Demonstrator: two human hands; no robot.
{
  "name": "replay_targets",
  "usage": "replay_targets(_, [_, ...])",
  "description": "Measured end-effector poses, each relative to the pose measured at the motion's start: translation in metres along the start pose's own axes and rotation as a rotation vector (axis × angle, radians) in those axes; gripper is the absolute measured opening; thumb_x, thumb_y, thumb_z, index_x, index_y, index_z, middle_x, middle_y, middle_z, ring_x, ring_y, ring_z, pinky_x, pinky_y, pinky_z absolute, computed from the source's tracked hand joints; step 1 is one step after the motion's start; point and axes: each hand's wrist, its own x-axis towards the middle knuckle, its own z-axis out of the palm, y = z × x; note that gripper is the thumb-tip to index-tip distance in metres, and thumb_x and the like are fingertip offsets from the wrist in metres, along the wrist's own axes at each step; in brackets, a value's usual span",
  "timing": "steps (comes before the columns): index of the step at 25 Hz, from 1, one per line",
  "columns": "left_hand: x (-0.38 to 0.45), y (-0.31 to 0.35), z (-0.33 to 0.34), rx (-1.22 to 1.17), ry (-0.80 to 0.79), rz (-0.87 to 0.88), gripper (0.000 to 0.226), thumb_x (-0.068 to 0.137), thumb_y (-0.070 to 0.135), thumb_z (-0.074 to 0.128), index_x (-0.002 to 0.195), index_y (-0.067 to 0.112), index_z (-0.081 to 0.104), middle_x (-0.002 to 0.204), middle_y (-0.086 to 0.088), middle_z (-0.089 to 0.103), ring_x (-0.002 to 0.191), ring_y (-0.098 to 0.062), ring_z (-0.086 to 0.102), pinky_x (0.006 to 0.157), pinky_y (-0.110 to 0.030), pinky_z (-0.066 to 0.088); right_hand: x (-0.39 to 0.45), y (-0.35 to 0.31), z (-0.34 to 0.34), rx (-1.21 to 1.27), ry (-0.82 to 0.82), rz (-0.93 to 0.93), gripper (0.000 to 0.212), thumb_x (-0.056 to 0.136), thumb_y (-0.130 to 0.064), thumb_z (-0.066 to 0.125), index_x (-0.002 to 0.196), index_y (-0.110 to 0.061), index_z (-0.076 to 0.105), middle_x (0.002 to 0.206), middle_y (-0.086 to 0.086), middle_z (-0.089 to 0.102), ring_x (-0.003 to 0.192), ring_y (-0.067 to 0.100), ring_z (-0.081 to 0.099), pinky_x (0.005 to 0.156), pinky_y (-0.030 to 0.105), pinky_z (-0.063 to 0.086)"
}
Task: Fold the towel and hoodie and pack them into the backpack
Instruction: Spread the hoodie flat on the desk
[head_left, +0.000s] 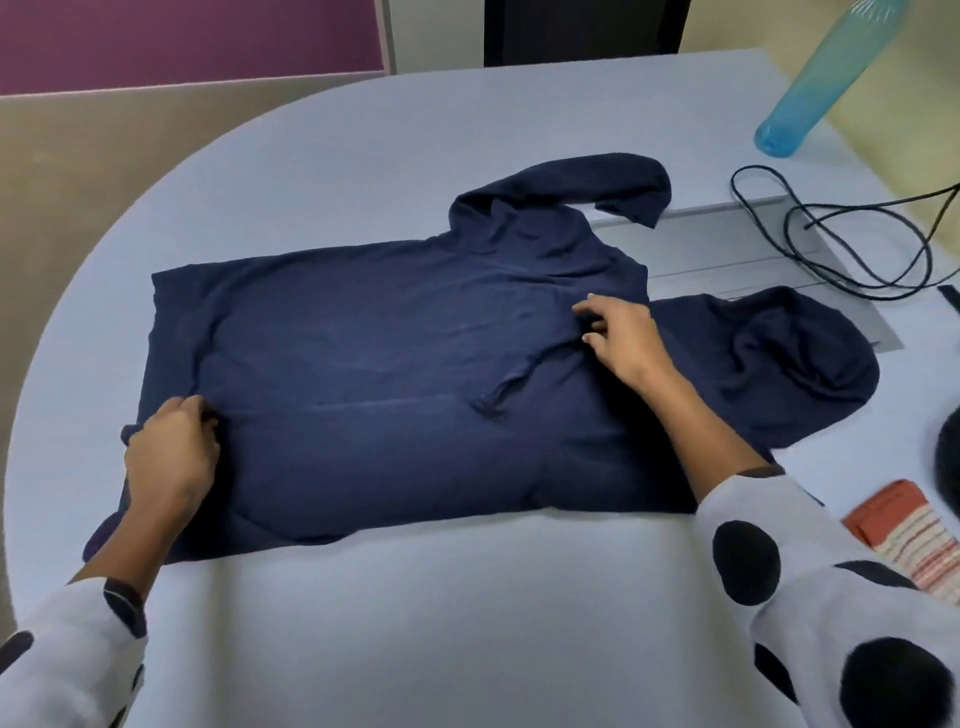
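Note:
A navy hoodie lies flat across the pale blue table, hem to the left and hood to the right. One sleeve stretches away at the back. The near sleeve is folded over the body, its cuff near the middle. My left hand grips the hem at the left edge. Over the chest, my right hand rests with its fingers spread and pressing the cloth. A folded striped towel lies at the right edge. A dark rounded shape at the far right may be the backpack.
A tall translucent blue bottle stands at the back right. A looped black cable lies over a grey hatch set into the tabletop behind the hoodie. The table's rounded edge curves along the left.

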Motion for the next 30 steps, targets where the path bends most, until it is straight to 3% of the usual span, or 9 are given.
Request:
replay_targets(5, [-0.040,0.018,0.020,-0.233,0.080,0.034,0.037,0.093,0.011,0.050,0.130,0.012,0.045,0.148,-0.016,0.025,0.111,-0.046,0.048,0.091,-0.053,0.043,-0.101,0.020,0.057,0.154,0.308,-0.102,0.044,0.092,-0.021,0.056,0.136,-0.014,0.050,0.155,0.006,0.030,0.134,0.016,0.039,0.107,0.018,0.029])
replay_targets(8, [-0.072,0.023,0.036,-0.263,0.162,0.174,0.037,0.094,0.014,0.052,0.130,0.008,0.050,0.148,-0.021,0.028,0.128,-0.042,0.037,0.107,-0.053,0.032,-0.151,0.040,0.090,-0.119,0.191,0.020,0.063,0.095,-0.057,0.030,0.146,-0.021,0.035,0.158,0.007,0.020,0.143,0.023,0.026,0.118,0.043,0.016])
replay_targets(10, [-0.084,0.011,0.047,-0.263,0.079,0.140,0.043,0.098,0.024,0.047,0.138,0.011,0.044,0.151,-0.022,0.025,0.134,-0.042,0.031,0.112,-0.054,0.025,-0.154,0.061,0.093,-0.314,0.132,0.073,0.074,0.093,-0.065,0.015,0.150,-0.019,0.027,0.157,0.011,0.021,0.144,0.026,0.022,0.116,0.047,0.014])
replay_targets(13, [-0.091,-0.014,0.053,-0.147,-0.050,0.203,0.064,0.097,0.051,0.029,0.149,0.014,0.028,0.157,-0.017,0.016,0.141,-0.037,0.020,0.116,-0.045,0.015,-0.139,0.092,0.063,-0.305,0.096,0.229,0.083,0.087,-0.071,0.023,0.149,-0.015,0.026,0.149,0.017,0.038,0.134,0.034,0.039,0.104,0.048,0.033])
replay_targets(15, [-0.088,-0.022,0.054,-0.096,-0.095,0.269,0.076,0.092,0.063,0.018,0.151,0.015,0.020,0.159,-0.012,0.011,0.145,-0.032,0.014,0.117,-0.040,0.011,-0.125,0.110,0.031,-0.156,-0.072,0.406,0.088,0.080,-0.073,0.028,0.150,-0.020,0.022,0.144,0.020,0.043,0.130,0.036,0.042,0.103,0.046,0.035])
replay_targets(20, [-0.089,-0.027,0.051,-0.074,-0.142,0.304,0.078,0.091,0.067,0.011,0.152,0.018,0.016,0.160,-0.005,0.008,0.147,-0.023,0.008,0.118,-0.032,0.003,-0.113,0.104,0.018,-0.334,-0.122,0.429,0.084,0.082,-0.069,0.024,0.149,-0.018,0.024,0.130,0.029,0.052,0.119,0.044,0.050,0.097,0.052,0.041])
replay_targets(23, [-0.091,-0.037,0.041,0.009,-0.170,0.330,0.074,0.095,0.062,0.007,0.150,0.015,0.025,0.157,-0.010,0.019,0.144,-0.028,0.021,0.118,-0.033,0.004,-0.132,0.093,0.044,-0.436,0.131,0.266,0.070,0.097,-0.052,0.027,0.138,0.004,0.040,0.114,0.040,0.053,0.099,0.053,0.054,0.083,0.059,0.047])
replay_targets(26, [-0.093,-0.047,0.034,0.128,-0.180,0.302,0.077,0.095,0.063,0.008,0.149,0.012,0.028,0.155,-0.011,0.025,0.142,-0.028,0.026,0.118,-0.044,0.004,-0.150,0.066,0.078,-0.388,0.180,-0.007,0.057,0.091,-0.025,0.031,0.136,0.009,0.041,0.140,0.032,0.041,0.129,0.046,0.039,0.107,0.057,0.032])
replay_targets(30, [-0.091,-0.060,0.036,0.135,-0.205,0.267,0.089,0.090,0.071,0.006,0.149,0.007,0.024,0.157,-0.008,0.021,0.144,-0.026,0.017,0.115,-0.049,0.018,-0.146,-0.002,0.128,-0.309,-0.014,-0.205,0.075,0.097,-0.057,0.016,0.140,0.000,0.042,0.149,0.022,0.035,0.139,0.035,0.031,0.113,0.044,0.018])
